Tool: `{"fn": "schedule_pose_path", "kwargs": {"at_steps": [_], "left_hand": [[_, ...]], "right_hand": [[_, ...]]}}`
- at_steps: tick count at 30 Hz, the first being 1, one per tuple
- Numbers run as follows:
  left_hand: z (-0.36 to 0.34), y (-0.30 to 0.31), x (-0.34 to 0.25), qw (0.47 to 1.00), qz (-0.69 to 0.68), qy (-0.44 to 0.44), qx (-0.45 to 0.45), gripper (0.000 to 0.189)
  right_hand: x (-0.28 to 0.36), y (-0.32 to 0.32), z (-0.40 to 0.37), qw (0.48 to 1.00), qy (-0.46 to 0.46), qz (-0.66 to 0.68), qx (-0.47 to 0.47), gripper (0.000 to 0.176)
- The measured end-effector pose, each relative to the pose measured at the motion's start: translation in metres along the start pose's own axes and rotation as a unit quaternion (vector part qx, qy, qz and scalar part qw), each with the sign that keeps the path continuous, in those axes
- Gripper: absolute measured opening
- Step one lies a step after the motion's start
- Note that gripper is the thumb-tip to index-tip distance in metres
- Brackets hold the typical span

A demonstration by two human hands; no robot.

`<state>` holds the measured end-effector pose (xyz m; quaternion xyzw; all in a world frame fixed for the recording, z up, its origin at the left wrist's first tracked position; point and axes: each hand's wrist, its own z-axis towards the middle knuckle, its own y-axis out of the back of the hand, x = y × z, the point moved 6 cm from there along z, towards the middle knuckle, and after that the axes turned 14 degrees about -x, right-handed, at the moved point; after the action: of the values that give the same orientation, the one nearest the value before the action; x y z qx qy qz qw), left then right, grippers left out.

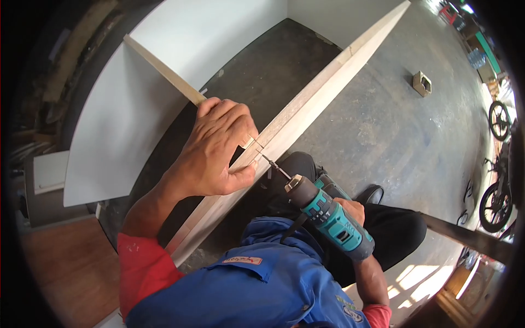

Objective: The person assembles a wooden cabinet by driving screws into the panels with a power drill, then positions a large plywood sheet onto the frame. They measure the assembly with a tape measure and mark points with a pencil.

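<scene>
The left hand [219,147] was closed around the long wooden beam [306,112], its thumb on the near side. The right hand [354,210] was wrapped around the handle of the teal and black drill [331,218] (the drill's body hid part of that grip), and the thin bit [280,171] pointed at the beam just beside the left hand. Beyond the left hand, a wooden strip [164,68] ran along the edge of a white panel [104,131]. A small hollow block [421,83] sat farther off on the grey floor [355,126].

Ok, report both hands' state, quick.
Left hand: closed, gripping the wooden beam.
Right hand: closed, holding the drill.
</scene>
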<state>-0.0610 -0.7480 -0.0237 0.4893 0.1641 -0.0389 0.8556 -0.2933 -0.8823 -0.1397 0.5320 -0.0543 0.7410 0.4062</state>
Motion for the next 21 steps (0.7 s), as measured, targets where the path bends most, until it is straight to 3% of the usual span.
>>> {"fn": "schedule_pose_path", "kwargs": {"at_steps": [3,4,7,8,10,11,13,21], "left_hand": [[0.005,0.011,-0.001,0.997,-0.048,-0.034,0.059,0.049],[0.009,0.019,0.007,0.990,-0.100,-0.006,0.100,0.062],[0.029,0.030,0.031,0.989,-0.001,-0.041,0.141,0.072],[0.033,0.024,0.038,0.992,-0.007,-0.041,0.122,0.056],[0.027,0.001,0.050,0.978,0.033,-0.015,0.203,0.033],[0.022,-0.004,0.054,0.978,0.035,-0.012,0.203,0.033],[0.022,0.001,0.052,0.995,0.003,-0.049,0.086,0.018],[0.022,0.002,0.048,0.996,-0.009,-0.062,0.058,0.017]], "right_hand": [[0.003,0.002,0.000,1.000,-0.014,0.016,0.007,0.025],[0.001,0.001,0.000,0.999,-0.022,0.032,0.028,0.028],[-0.001,0.001,-0.002,0.997,-0.056,0.049,0.032,0.027],[-0.003,0.000,-0.002,0.995,-0.073,0.052,0.037,0.027],[-0.005,0.000,-0.002,0.997,-0.060,0.040,0.040,0.026],[-0.003,0.001,0.000,0.997,-0.055,0.038,0.033,0.025],[-0.003,0.001,-0.001,0.997,-0.055,0.038,0.025,0.024],[0.004,-0.005,0.009,0.999,0.004,0.047,0.021,0.024]]}}
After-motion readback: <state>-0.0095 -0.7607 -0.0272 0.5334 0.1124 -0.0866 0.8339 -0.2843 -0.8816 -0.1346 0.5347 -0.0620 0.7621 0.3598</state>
